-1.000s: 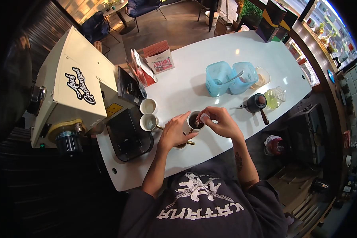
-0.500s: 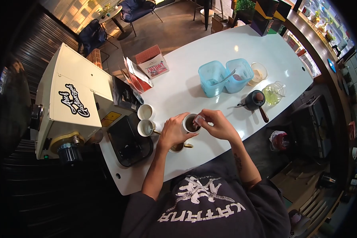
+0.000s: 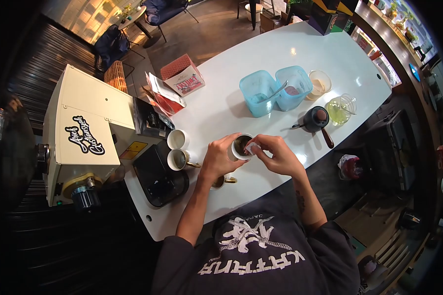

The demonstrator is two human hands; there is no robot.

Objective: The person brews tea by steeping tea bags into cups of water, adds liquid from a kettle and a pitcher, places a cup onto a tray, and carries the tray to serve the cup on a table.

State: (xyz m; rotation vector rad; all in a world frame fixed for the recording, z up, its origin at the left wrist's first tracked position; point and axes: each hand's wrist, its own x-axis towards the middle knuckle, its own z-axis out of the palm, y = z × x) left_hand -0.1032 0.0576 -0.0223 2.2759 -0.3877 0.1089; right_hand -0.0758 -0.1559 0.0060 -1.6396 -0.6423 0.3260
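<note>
Cup point(image 3: 239, 146), dark inside, is gripped in my left hand point(image 3: 221, 158), the fingers curled round its wall. My right hand point(image 3: 274, 153) pinches a white wad point(image 3: 251, 148), paper or cloth I cannot tell, at the cup's mouth near 3 o'clock. Half a second ago the wad lay nearer 2 o'clock, so I judge the work is going round the edge, not finished. Against that frame the cup also sits slightly farther from the mugs point(image 3: 177, 160) at 9 o'clock. A gold-handled mug point(image 3: 218, 183) at 7 o'clock, partly behind my arm, has stayed put, as have the pot point(image 3: 314, 120) at 2 and blue tubs point(image 3: 257, 96) around 1.
</note>
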